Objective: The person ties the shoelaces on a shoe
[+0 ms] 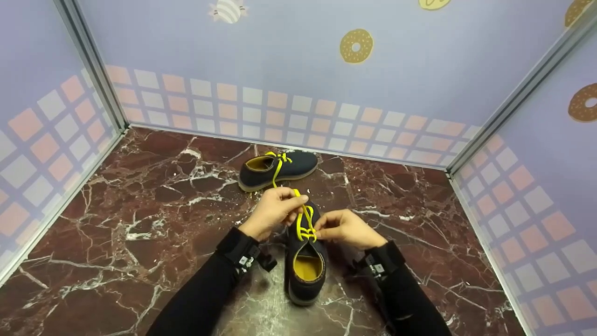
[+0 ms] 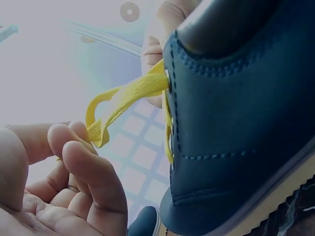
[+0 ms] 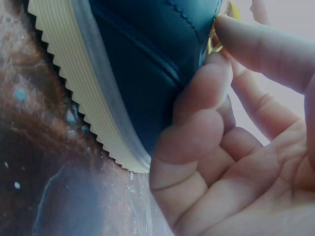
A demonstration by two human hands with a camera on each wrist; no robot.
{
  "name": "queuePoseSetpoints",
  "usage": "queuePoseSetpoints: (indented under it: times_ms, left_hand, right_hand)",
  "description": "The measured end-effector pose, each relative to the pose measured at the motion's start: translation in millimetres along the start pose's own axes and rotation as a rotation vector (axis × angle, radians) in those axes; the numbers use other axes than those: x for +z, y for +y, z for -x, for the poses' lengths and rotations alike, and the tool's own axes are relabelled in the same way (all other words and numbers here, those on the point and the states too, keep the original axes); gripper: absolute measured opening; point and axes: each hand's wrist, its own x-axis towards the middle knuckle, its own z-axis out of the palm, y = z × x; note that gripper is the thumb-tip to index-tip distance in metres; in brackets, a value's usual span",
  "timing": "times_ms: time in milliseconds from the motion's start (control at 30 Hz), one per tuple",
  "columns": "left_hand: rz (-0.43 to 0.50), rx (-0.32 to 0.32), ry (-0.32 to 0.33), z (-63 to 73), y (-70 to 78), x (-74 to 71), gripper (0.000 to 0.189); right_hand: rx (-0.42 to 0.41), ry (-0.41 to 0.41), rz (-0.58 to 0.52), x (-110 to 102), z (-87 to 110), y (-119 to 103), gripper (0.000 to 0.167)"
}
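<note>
A dark navy shoe with a tan insole stands upright on the floor, its heel toward me. Yellow shoelace runs through its eyelets and rises in a loop above the tongue. My left hand pinches that lace between thumb and fingers, up and left of the eyelets; the left wrist view shows the lace stretched from the shoe to the fingertips. At the shoe's right side, my right hand pinches lace close to an eyelet. In the right wrist view its fingertips partly hide the lace.
A second navy shoe with yellow laces lies sideways beyond the first, near the back wall. Lavender panels with checks and doughnut prints enclose the dark red marbled floor at the back and both sides.
</note>
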Motion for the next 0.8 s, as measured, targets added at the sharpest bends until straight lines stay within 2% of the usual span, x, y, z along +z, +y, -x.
queuePoseSetpoints:
  times_ms: [433,800]
  left_hand:
    - [-0.113,0.025,0.025,-1.3,1.0,-2.0,0.013]
    - [-0.010,0.017,0.045,-3.9,-4.7,-2.7,0.022]
  right_hand:
    - [0.036,-0.002,-0.003,-3,1.8,-3,0.016]
    - [0.027,0.008,-0.016,-13,6.4,-3,0.020]
